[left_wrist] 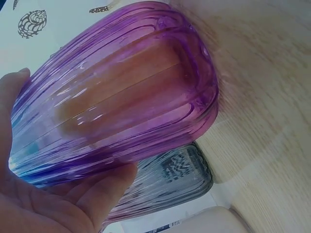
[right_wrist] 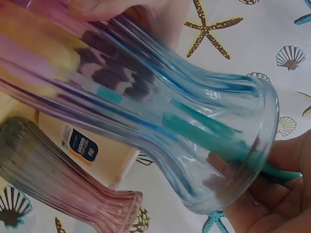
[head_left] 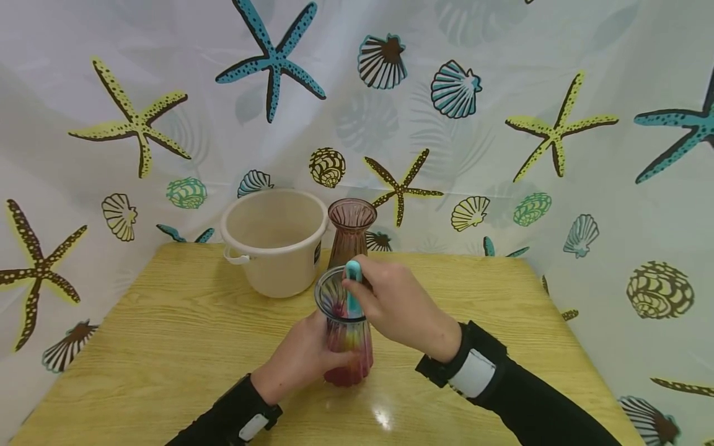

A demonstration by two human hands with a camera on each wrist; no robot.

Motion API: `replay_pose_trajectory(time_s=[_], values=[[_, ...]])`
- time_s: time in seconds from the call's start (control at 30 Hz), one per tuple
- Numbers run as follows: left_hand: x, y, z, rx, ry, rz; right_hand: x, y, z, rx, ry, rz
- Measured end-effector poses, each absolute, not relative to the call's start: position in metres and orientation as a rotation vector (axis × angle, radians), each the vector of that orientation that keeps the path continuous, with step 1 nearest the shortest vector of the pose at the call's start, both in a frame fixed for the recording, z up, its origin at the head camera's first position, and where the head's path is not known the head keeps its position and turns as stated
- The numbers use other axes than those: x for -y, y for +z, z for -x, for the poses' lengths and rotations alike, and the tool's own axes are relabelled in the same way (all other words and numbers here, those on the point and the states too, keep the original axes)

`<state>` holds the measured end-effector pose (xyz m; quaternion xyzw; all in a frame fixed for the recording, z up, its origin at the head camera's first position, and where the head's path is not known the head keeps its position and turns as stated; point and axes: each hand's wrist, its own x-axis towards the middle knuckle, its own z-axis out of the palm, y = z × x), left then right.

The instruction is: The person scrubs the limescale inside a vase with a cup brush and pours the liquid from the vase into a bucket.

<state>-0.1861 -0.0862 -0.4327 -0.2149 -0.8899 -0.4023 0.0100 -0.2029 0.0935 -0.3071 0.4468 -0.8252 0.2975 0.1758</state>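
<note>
White curtain (head_left: 346, 118) printed with starfish and shells fills the top and both sides of the head view; light wood-grain table (head_left: 480, 297) across the lower half.

Multicolour ribbed glass vase (head_left: 354, 337) around frame centre, a bit below middle, mouth tipped up toward the camera. Clear-blue near the rim, yellow partway down, pink-purple at the base. Left hand (head_left: 298, 356), lower centre, grips it round the body, thumb on one side, fingers on the other.

Right hand (head_left: 398, 297), just right of the vase mouth, pinches a teal handle (head_left: 354, 300) between thumb and fingers. Handle goes down through the mouth; right wrist view shows it inside the neck. Yellowish-brown shape visible through the glass further down, blurred, can't tell what exactly.

Behind, upper centre: pinkish ribbed vase (head_left: 351, 241), upright, partly hidden by the front vase and right hand. Cream bucket (head_left: 279, 275) just left of it, side handle at its left, dark label on its right side.

Both wrists wear black straps; black left sleeve (head_left: 209, 427) bottom left of centre, black right sleeve (head_left: 541, 399) bottom right.
</note>
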Motion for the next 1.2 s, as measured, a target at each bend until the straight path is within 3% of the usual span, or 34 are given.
replay_pose_trajectory(time_s=[0.43,1.2], values=[[0.086,-0.434,0.187,2.782,-1.184,0.668,-0.089,-0.314,0.214,2.335,1.108,-1.272],[0.086,-0.435,0.186,2.772,-1.188,0.675,-0.082,-0.305,0.196,2.368,0.696,-1.284]])
